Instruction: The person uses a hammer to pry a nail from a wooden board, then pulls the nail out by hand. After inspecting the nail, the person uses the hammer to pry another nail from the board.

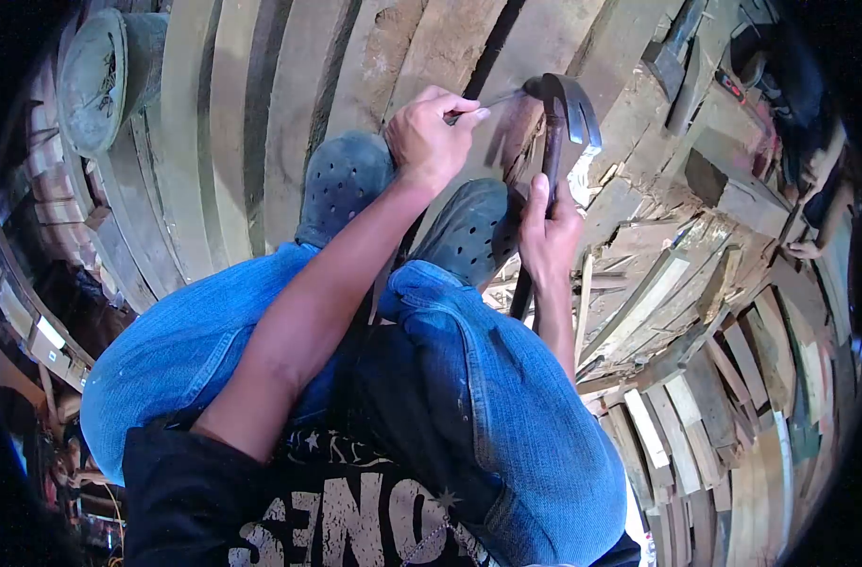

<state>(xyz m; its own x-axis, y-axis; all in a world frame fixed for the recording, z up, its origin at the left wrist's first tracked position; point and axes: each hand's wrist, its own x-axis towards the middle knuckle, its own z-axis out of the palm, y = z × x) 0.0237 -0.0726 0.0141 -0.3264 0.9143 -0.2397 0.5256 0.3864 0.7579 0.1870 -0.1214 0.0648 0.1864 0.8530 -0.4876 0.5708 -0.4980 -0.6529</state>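
My left hand [433, 137] pinches a thin metal rod, perhaps a nail or punch [499, 98], whose far end points at the hammer's face. My right hand [550, 231] is wrapped round the handle of a claw hammer [568, 113], its head up and the claw toward the right. The hammer head is beside the rod's far end; whether they touch I cannot tell. Below both hands lie curved wooden planks [374, 71]. A dark clog [348, 180] is just left of my left hand, and another clog [464, 231] sits between the two hands.
An upturned bucket or tub [95, 83] stands at the upper left. Loose wood pieces [648, 298] and stacked offcuts [681, 425] fill the right side. At the right edge another person's hands [818, 180] hold something dark. A wooden block [733, 189] lies near them.
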